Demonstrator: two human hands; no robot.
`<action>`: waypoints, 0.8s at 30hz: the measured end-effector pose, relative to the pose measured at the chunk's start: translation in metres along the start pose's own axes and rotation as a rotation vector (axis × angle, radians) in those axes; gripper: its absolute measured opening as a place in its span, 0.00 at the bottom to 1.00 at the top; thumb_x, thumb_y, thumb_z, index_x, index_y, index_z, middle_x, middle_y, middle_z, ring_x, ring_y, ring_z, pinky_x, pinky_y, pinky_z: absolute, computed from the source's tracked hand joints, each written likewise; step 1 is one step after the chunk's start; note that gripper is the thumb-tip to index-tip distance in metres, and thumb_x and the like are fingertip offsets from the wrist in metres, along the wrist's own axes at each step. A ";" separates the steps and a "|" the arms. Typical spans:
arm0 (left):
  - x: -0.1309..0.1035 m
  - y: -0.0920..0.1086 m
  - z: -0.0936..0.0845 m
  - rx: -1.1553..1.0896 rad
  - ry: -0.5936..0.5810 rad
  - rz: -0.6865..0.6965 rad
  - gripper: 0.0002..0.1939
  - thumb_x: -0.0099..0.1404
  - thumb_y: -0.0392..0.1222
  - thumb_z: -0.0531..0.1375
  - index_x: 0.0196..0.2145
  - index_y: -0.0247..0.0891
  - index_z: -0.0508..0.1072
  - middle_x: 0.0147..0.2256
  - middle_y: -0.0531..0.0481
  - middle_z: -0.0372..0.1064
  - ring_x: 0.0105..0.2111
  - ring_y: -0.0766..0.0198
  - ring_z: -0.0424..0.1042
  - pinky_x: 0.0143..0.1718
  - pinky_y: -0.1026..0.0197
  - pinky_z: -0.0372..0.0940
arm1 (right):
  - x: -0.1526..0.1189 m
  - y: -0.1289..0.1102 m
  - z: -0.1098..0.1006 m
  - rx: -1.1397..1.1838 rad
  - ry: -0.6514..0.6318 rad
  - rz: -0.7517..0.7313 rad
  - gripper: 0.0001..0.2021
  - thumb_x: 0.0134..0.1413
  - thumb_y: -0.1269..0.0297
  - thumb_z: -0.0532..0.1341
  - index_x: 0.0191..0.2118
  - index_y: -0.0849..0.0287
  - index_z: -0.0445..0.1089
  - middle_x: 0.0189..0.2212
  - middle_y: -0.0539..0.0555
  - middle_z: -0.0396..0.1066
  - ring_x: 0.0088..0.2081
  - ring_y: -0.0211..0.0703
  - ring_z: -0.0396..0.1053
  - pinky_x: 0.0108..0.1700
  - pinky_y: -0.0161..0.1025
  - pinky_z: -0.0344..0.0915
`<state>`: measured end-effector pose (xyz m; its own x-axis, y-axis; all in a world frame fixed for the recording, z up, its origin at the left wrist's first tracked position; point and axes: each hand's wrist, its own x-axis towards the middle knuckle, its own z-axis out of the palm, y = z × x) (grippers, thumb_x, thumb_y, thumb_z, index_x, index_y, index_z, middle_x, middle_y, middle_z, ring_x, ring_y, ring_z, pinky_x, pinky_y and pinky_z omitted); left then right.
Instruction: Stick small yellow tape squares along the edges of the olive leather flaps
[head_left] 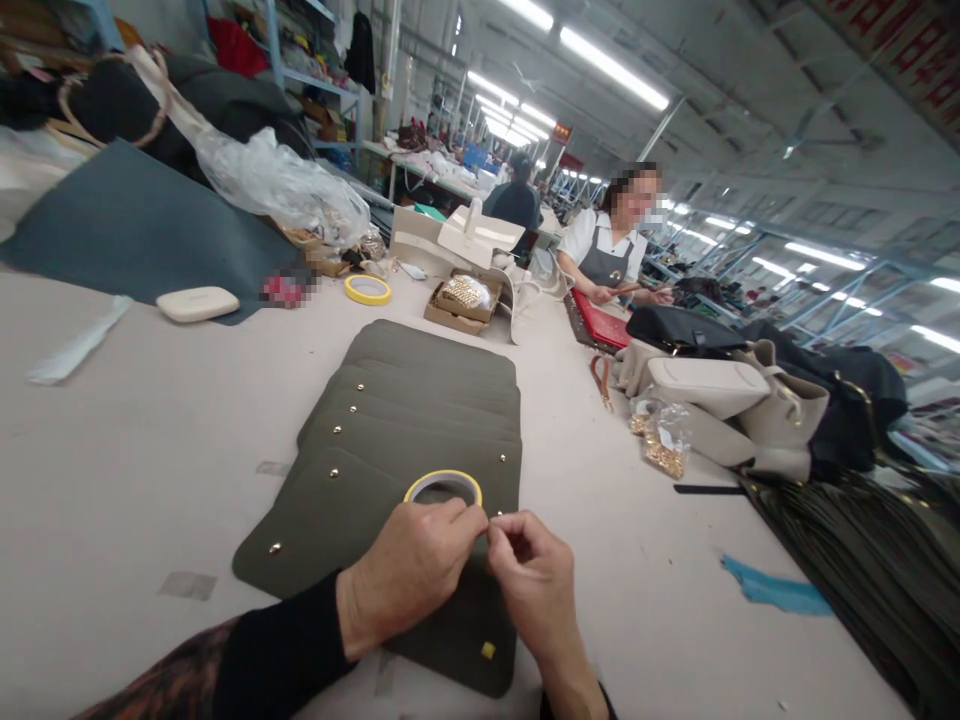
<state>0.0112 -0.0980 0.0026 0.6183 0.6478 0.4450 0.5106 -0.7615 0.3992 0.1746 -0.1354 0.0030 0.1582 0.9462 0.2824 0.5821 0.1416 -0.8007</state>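
Several dark olive leather panels with small gold studs lie overlapped in a row on the pale table. On the nearest panel sits a yellow tape roll. My left hand covers the roll's near edge and seems to grip it. Beside it, my right hand pinches its thumb and forefinger together against the left fingertips; what they pinch is too small to make out. A small yellow square sits on the near panel's corner.
A second yellow tape roll and a box of gold hardware lie further back. Cream and black bags and a packet of gold studs crowd the right. A co-worker sits across, handling a red piece. A grey sheet lies far left.
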 end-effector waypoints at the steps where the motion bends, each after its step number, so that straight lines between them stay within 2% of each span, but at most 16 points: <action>1: -0.001 0.000 0.002 0.006 0.023 0.016 0.09 0.68 0.32 0.49 0.32 0.39 0.65 0.27 0.53 0.64 0.26 0.63 0.65 0.27 0.61 0.58 | 0.004 0.005 -0.001 0.088 -0.002 0.141 0.08 0.53 0.62 0.59 0.27 0.60 0.70 0.19 0.49 0.69 0.20 0.36 0.65 0.23 0.32 0.63; 4: -0.005 0.002 0.009 0.044 0.028 0.037 0.07 0.68 0.32 0.51 0.32 0.39 0.64 0.27 0.54 0.64 0.26 0.63 0.64 0.28 0.61 0.59 | 0.015 0.027 -0.009 0.253 -0.002 0.421 0.14 0.47 0.54 0.63 0.27 0.62 0.71 0.17 0.48 0.68 0.17 0.36 0.64 0.20 0.32 0.63; 6: -0.007 0.003 0.013 0.109 -0.049 0.027 0.05 0.67 0.32 0.53 0.32 0.39 0.64 0.28 0.53 0.65 0.28 0.61 0.64 0.29 0.60 0.60 | 0.020 0.041 -0.015 0.279 -0.068 0.473 0.16 0.46 0.52 0.65 0.28 0.63 0.72 0.18 0.50 0.70 0.18 0.35 0.65 0.21 0.31 0.63; 9: -0.009 0.004 0.018 0.194 -0.188 0.033 0.04 0.66 0.34 0.56 0.32 0.38 0.65 0.32 0.50 0.67 0.31 0.58 0.64 0.29 0.58 0.62 | 0.022 0.050 -0.021 0.225 -0.172 0.442 0.16 0.48 0.52 0.65 0.31 0.63 0.74 0.21 0.51 0.71 0.21 0.35 0.66 0.24 0.31 0.63; 12: -0.007 0.005 0.020 0.202 -0.252 0.040 0.04 0.66 0.35 0.56 0.32 0.38 0.65 0.33 0.49 0.66 0.33 0.57 0.65 0.31 0.56 0.64 | 0.022 0.047 -0.020 0.090 -0.228 0.399 0.15 0.51 0.53 0.62 0.32 0.62 0.75 0.21 0.51 0.71 0.23 0.38 0.67 0.25 0.32 0.64; 20: -0.008 0.004 0.022 0.175 -0.259 0.039 0.03 0.66 0.35 0.55 0.33 0.38 0.64 0.34 0.48 0.65 0.34 0.56 0.64 0.31 0.55 0.63 | 0.031 0.033 -0.014 -0.337 -0.276 0.093 0.08 0.55 0.65 0.57 0.31 0.58 0.73 0.30 0.53 0.76 0.31 0.43 0.73 0.35 0.37 0.65; 22: -0.009 0.003 0.022 0.169 -0.260 0.039 0.04 0.66 0.35 0.56 0.33 0.38 0.65 0.34 0.48 0.65 0.34 0.56 0.64 0.32 0.55 0.63 | 0.032 0.034 -0.016 -0.412 -0.301 0.056 0.07 0.56 0.66 0.57 0.35 0.57 0.73 0.28 0.51 0.76 0.29 0.43 0.73 0.35 0.37 0.65; 24: -0.010 0.002 0.023 0.166 -0.258 0.033 0.03 0.66 0.35 0.56 0.33 0.38 0.65 0.34 0.49 0.65 0.34 0.57 0.64 0.32 0.55 0.63 | 0.032 0.036 -0.021 -0.479 -0.303 0.033 0.10 0.57 0.65 0.58 0.44 0.57 0.70 0.24 0.49 0.73 0.26 0.43 0.71 0.32 0.37 0.65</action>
<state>0.0199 -0.1067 -0.0189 0.7569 0.6122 0.2290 0.5648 -0.7889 0.2422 0.2168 -0.1063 -0.0056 -0.0122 0.9991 0.0405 0.8887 0.0294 -0.4576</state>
